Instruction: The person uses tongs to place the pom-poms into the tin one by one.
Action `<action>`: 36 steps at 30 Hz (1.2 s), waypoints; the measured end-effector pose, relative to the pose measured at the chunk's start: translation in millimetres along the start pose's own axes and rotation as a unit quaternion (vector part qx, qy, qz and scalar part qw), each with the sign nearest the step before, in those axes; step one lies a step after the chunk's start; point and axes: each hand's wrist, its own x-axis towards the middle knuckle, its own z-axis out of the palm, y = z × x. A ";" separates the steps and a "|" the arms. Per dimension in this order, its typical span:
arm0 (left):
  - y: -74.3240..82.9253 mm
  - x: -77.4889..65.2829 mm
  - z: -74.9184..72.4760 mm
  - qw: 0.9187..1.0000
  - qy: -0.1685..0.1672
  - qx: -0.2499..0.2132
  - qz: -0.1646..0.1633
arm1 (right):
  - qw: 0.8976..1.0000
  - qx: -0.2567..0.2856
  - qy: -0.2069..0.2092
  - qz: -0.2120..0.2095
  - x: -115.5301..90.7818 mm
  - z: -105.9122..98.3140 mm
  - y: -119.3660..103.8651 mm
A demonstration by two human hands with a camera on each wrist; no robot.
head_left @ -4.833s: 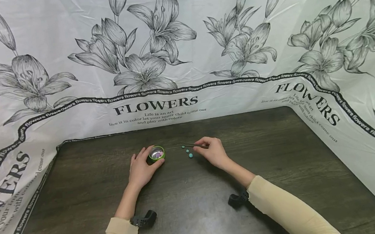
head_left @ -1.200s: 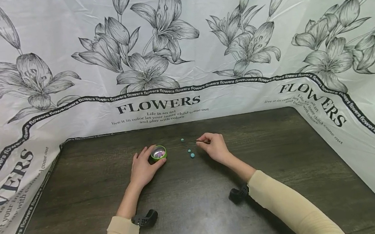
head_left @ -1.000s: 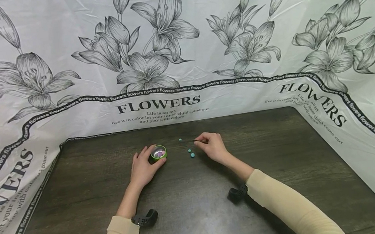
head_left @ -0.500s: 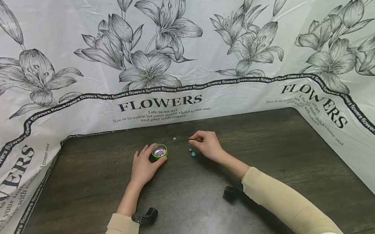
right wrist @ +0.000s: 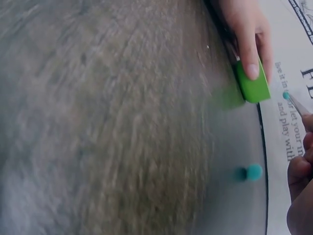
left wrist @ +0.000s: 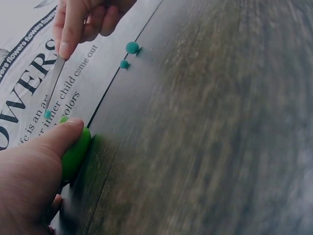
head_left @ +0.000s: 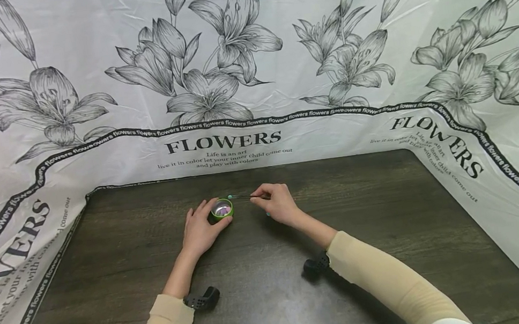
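Observation:
My left hand (head_left: 199, 229) holds a small green cup (right wrist: 255, 90) on the table, thumb on the near side and fingers around the far side. The cup has a shiny inside with pinkish-purple pieces (head_left: 223, 210) in it. My right hand (head_left: 275, 201) pinches metal tweezers (left wrist: 55, 83) between thumb and fingers. At the tweezers' tips is a tiny teal ball (left wrist: 47, 114), just off the cup's right rim in the head view. Two more teal balls, a larger one (left wrist: 132, 47) and a smaller one (left wrist: 124, 64), lie on the table, mostly hidden by the right hand in the head view.
The dark wood-grain table (head_left: 276, 300) spreads in front of me. A white cloth (head_left: 229, 149) printed with flowers and lettering rises at its back and sides. Black wrist devices (head_left: 202, 300) sit on both wrists.
My right hand has lifted one teal ball with the tweezers and carried it left, from near the other two balls to beside the cup. My left hand stays around the cup.

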 end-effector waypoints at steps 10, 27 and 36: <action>0.8 1.2 -1.0 1.000 -0.003 -0.001 0.002 | 1.000 0.006 -0.010 -0.015 0.8 8.2 -1.8; 2.4 1.2 -2.1 1.000 -0.005 0.001 0.000 | 0.999 0.026 -0.031 -0.007 -1.9 9.4 -2.5; 0.2 0.3 -0.9 1.000 -0.010 0.001 -0.010 | 0.999 0.042 -0.030 0.017 -3.9 8.5 -4.6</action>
